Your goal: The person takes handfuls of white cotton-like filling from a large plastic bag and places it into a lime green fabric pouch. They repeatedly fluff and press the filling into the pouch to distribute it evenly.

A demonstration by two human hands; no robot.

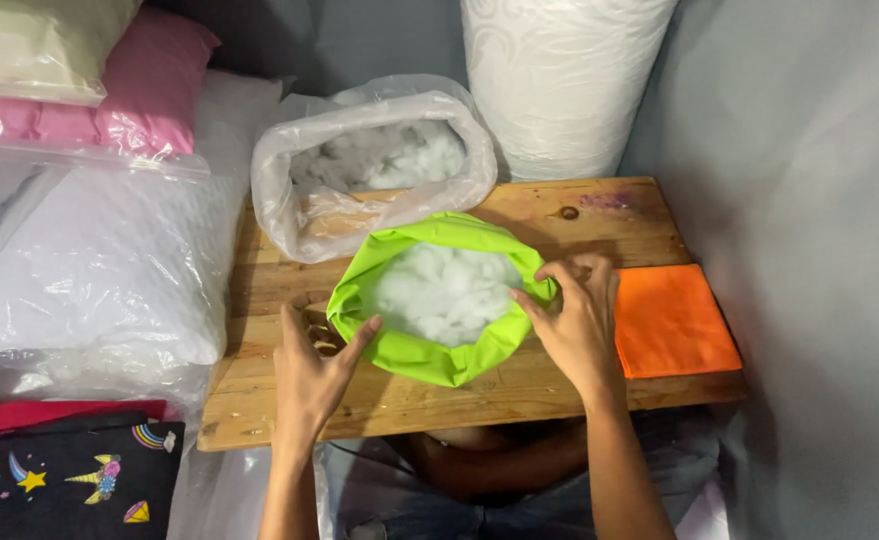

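A lime green fabric cover (429, 355) stands open on the wooden table (519, 395), filled with white fluffy stuffing (444, 288). My left hand (311, 370) rests against the cover's left rim, thumb touching the fabric. My right hand (576, 318) pinches the cover's right rim with fingers and thumb. Behind the cover sits a clear plastic bag (304, 190) rolled open, holding more white stuffing (384, 158).
A folded orange cloth (671, 322) lies at the table's right edge. A white quilted roll (559, 80) stands at the back. Bagged white and pink pillows (109, 200) are stacked at the left. A black patterned item (69, 480) lies at the lower left.
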